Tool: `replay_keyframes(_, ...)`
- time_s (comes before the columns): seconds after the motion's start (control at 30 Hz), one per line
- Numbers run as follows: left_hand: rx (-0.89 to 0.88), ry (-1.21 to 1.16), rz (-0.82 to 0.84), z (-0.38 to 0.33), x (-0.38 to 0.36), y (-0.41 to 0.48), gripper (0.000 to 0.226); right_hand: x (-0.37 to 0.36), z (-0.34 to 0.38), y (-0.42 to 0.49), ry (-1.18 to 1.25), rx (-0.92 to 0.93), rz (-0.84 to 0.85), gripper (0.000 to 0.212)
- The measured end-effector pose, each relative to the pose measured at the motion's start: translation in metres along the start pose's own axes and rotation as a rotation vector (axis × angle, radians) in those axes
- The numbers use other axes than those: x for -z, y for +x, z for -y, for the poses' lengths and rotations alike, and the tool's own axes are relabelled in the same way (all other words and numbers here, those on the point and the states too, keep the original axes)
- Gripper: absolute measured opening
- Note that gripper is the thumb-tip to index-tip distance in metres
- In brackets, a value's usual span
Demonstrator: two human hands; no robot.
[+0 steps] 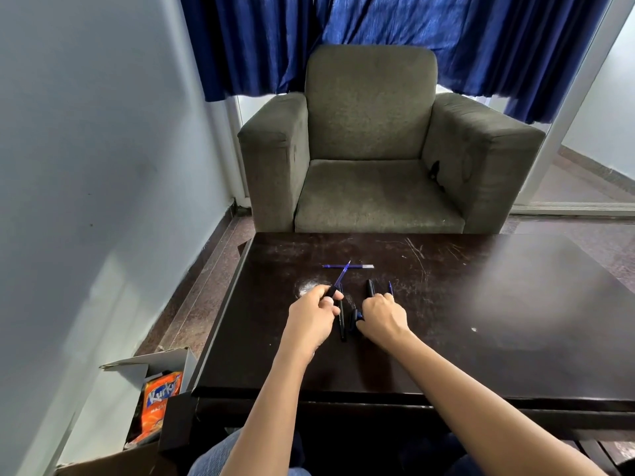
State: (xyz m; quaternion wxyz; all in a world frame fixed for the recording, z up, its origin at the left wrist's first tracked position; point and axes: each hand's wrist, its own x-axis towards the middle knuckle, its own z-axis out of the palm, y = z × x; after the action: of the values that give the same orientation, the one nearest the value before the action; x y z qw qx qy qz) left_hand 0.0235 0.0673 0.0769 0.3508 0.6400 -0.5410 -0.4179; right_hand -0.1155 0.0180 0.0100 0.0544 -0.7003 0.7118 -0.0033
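Observation:
My left hand (314, 316) pinches a small black pen part with a thin blue refill (341, 276) sticking out of it, pointing up and away. A black pen (342, 319) lies on the dark table (481, 304) just right of that hand. My right hand (381, 316) rests knuckles-up on the table over more pen pieces: a black barrel (370, 287) and a blue tip (390, 287) poke out past its fingers, and a blue-black piece (355, 317) shows at its thumb. Whether it grips them is hidden. Loose refills (357, 266) lie farther back.
A grey-green armchair (371, 142) stands right behind the table's far edge, with blue curtains (412, 29) above it. An open cardboard box (151, 400) holding an orange snack packet (159, 396) sits on the floor at the table's left front corner. A wall runs along the left.

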Motion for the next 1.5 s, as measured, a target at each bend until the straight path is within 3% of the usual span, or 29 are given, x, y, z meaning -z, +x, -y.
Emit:
replay_keyframes(0.17,0.008,-0.015,0.003,0.000,0.000,0.000,0.030,-0.002,0.004,0.000,0.035,-0.058,-0.012,0.028)
replay_keyframes(0.27,0.012,-0.018,0.005,0.001,-0.001,0.001,0.030,0.008,0.004,0.002,0.179,-0.147,-0.042,0.031)
replay_keyframes(0.37,0.015,-0.023,0.004,0.001,-0.001,0.002,0.031,0.031,0.001,0.009,0.645,-0.238,-0.094,0.017)
replay_keyframes(0.53,0.007,-0.007,0.004,0.002,-0.001,0.003,0.031,0.072,-0.003,0.008,1.655,-0.219,0.086,0.017)
replay_keyframes(0.63,0.002,0.007,0.010,0.003,-0.001,0.004,0.032,0.081,-0.007,0.003,1.933,-0.201,0.127,0.010)
replay_keyframes(1.07,-0.014,0.026,0.006,0.001,-0.002,0.002,0.030,0.085,-0.002,-0.005,1.940,-0.123,0.181,0.011)
replay_keyframes(1.5,-0.009,0.053,-0.007,0.005,-0.002,0.007,0.024,0.079,0.009,-0.010,1.650,-0.037,0.265,0.009)
